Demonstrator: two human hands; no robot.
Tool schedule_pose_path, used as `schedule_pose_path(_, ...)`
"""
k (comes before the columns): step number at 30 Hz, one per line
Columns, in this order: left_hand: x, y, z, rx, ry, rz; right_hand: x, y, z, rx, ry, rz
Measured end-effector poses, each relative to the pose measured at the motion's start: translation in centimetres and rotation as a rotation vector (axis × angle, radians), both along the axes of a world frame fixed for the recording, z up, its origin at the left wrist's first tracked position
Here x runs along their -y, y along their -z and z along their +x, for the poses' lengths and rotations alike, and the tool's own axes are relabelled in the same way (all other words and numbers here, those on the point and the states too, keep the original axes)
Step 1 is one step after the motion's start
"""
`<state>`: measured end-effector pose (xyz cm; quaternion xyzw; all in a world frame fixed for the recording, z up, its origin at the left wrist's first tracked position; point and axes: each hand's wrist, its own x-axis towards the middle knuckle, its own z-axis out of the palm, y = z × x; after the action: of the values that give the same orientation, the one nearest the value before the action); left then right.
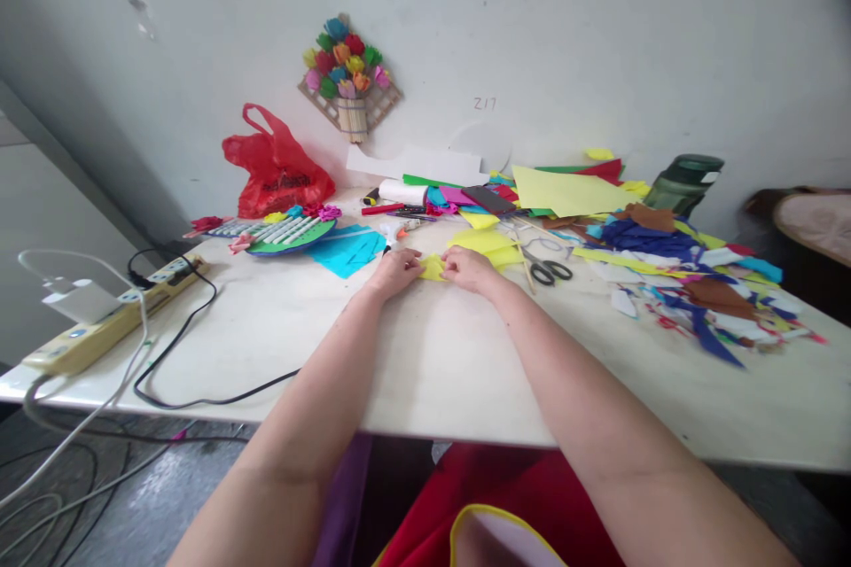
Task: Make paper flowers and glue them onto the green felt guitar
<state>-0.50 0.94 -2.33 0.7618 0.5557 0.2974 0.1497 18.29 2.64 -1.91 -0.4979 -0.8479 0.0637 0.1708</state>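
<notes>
Between my two hands is a small piece of yellow crepe paper (433, 267), close to the table top. My left hand (397, 273) pinches its left side and my right hand (467, 269) pinches its right side. Behind my right hand lie more yellow sheets (488, 243). Black-handled scissors (550, 271) rest to the right, beside thin wooden sticks (525, 264). Just beyond my left hand is a white glue gun (392, 233), partly hidden, next to a blue paper sheet (346, 252).
A power strip (113, 319) with a charger and a black cable (192, 400) lies at the left. Further back stand a red plastic bag (279, 168) and a green bottle (684, 182). Paper scraps (722, 297) cover the right side. A flower decoration (349, 75) hangs on the wall.
</notes>
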Motion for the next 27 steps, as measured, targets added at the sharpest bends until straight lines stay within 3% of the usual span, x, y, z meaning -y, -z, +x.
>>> schedule_pose_path(16, 0.0, 0.0, 0.6, -0.035, -0.024, 0.062, -0.2, 0.3, -0.1, -0.050, 0.014, -0.006)
schedule_pose_path(20, -0.3, 0.6, 0.5, -0.013, 0.000, 0.075, -0.3, 0.5, 0.0, -0.086, -0.049, -0.014)
schedule_pose_path(27, -0.6, 1.1, 0.2, 0.069, 0.031, 0.057, -0.1, 0.1, 0.0, 0.077, -0.168, -0.033)
